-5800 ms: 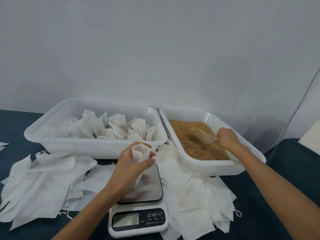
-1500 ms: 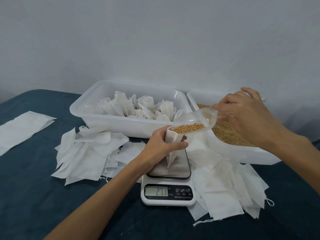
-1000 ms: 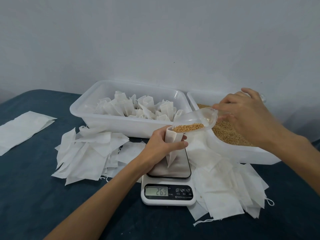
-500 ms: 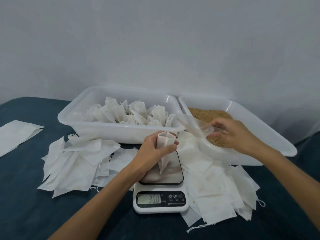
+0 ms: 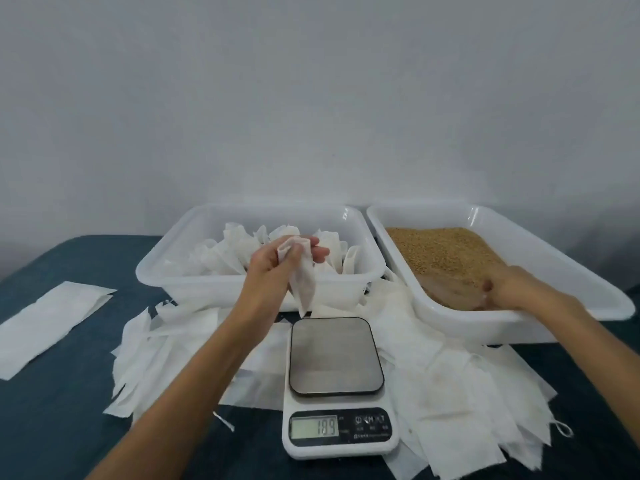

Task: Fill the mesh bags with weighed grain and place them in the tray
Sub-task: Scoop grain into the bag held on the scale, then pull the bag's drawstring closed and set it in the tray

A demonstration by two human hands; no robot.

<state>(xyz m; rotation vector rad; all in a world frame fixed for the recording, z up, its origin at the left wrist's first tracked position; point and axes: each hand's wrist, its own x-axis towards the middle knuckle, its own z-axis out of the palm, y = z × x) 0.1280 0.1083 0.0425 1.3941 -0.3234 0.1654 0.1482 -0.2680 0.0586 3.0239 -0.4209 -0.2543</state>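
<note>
Above tray rim (image 5: pixel 256 284), bag (image 5: pixel 303 282) in left hand (image 5: pixel 277 268)

Single head-worn view, wide-angle, looking forward and down from the person's seat across a dark blue table (image 5: pixel 52 427) toward a plain wall (image 5: pixel 311 98) at 12 o'clock. Kitchen scale (image 5: pixel 337 393) sits nearest, low centre; white tray of bags (image 5: pixel 180 285) at 11 o'clock, grain tray (image 5: pixel 519 323) at 1 o'clock. Both forearms enter from the bottom edge. Edges bow slightly. No second view to overlap
</note>
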